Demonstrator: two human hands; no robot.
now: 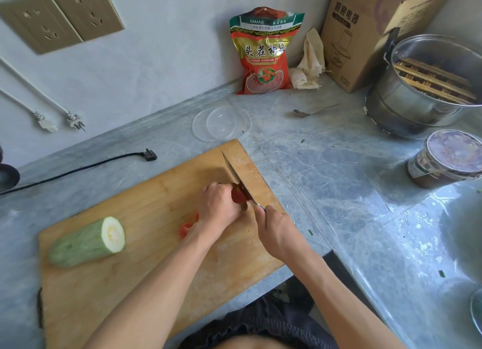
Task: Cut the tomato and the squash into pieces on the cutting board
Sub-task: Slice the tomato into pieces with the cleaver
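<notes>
A wooden cutting board [146, 265] lies on the grey counter. My left hand [221, 205] presses down on a red tomato piece [238, 194] near the board's right side. My right hand [276, 234] grips the handle of a knife [232, 170], whose blade rests against the tomato piece, tip pointing away from me. More cut tomato pieces [185, 227] lie beside my left wrist, partly hidden by it. A pale green squash [87, 243] with one cut end lies on the board's left part, apart from both hands.
A clear plastic lid [221, 124] sits just beyond the board. Further back stand a red snack bag [263, 54], a cloth [310, 61] and a cardboard box [365, 35]. A spoon [313, 111], a steel pot [427, 87] and a lidded tub [448, 158] are on the right. A black cable [78, 170] runs at the left.
</notes>
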